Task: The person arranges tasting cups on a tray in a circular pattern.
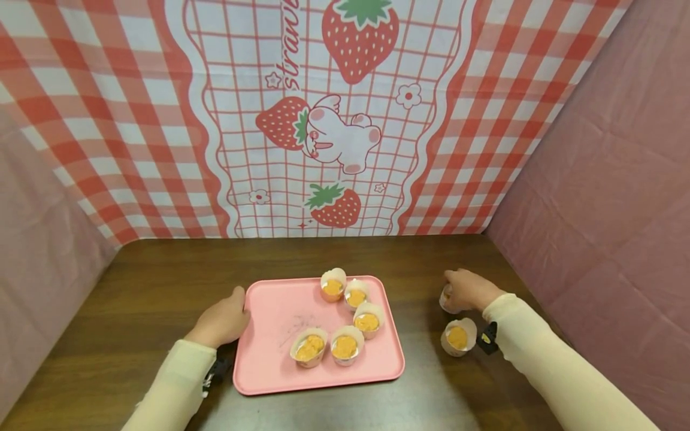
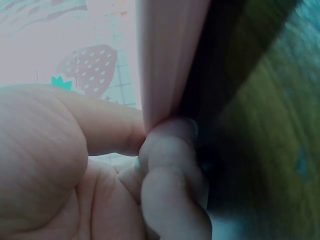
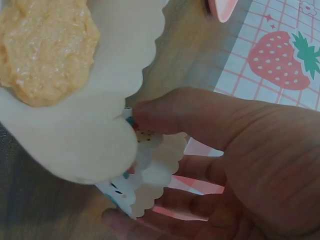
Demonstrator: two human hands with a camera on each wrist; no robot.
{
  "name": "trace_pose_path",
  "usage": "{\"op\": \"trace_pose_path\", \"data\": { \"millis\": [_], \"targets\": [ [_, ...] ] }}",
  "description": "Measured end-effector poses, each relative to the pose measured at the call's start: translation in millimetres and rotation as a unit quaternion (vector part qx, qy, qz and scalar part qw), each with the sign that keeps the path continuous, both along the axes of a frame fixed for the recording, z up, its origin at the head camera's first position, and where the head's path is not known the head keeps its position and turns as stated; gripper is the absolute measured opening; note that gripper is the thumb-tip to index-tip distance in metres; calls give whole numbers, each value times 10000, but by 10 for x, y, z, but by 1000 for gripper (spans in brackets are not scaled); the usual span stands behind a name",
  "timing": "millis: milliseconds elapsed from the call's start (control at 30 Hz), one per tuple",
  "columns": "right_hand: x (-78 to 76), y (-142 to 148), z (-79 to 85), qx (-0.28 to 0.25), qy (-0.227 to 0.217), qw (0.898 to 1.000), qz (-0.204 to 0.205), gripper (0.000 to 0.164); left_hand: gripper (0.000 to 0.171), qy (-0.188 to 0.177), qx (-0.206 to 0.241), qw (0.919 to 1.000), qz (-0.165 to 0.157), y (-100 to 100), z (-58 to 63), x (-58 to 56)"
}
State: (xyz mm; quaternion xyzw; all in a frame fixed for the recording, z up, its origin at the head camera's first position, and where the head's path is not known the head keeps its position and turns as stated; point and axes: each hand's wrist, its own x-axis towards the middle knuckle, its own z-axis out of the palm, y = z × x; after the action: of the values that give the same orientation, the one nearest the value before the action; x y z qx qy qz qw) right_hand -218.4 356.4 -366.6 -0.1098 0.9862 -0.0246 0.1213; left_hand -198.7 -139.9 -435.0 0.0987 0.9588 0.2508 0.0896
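At the left edge of the pink tray (image 1: 265, 323), my left hand (image 1: 222, 320) pinches the rim. The left wrist view has thumb and curled fingers (image 2: 172, 150) meeting on the tray's edge (image 2: 165, 65). Several paper baking cups with orange-yellow batter stand on the tray, among them a cup (image 1: 345, 347) near the front. Off to the right, my right hand (image 1: 474, 290) holds another paper cup (image 1: 447, 302), mostly hidden by the hand. Thumb and fingers straddle this cup's scalloped, printed wall (image 3: 160, 167). Just in front of it stands a filled cup (image 1: 458, 340), its batter (image 3: 47, 50) large in the right wrist view.
The brown wooden table (image 1: 162, 281) carries everything. A red-and-white checked cloth (image 1: 463, 149) with strawberries hangs behind it, and pink cloth walls (image 1: 609, 149) close in the sides. A black wrist camera (image 1: 488, 336) sits close beside the front right cup.
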Motion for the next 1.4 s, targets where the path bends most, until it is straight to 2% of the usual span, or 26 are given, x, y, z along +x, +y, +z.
{"op": "trace_pose_path", "data": {
  "millis": [367,533,733,900,1033,1133,1400],
  "targets": [
    [-33,-8,-43,-369,409,9983,211,36,34,140,3,9999,-39,-4,-20,0],
    [-71,-97,-6,-709,722,9944,302,36,33,132,0,9999,-32,-6,-22,-1],
    [-70,-342,144,-1110,1239,9851,442,43,36,91,10,10000,0,-5,-11,-4],
    [-38,-615,238,-1237,1826,9737,574,37,33,48,3,10000,24,5,-1,-5],
    [-11,-815,242,-1356,2248,9637,480,37,30,51,-13,10000,50,-2,-13,-7],
    [4,-946,204,-1548,2301,9597,461,42,32,73,-38,9999,58,-7,-17,-13],
    [-10,-1200,84,-1920,2057,9587,423,47,33,-41,-8,9999,116,5,1,-24]
  ]
}}
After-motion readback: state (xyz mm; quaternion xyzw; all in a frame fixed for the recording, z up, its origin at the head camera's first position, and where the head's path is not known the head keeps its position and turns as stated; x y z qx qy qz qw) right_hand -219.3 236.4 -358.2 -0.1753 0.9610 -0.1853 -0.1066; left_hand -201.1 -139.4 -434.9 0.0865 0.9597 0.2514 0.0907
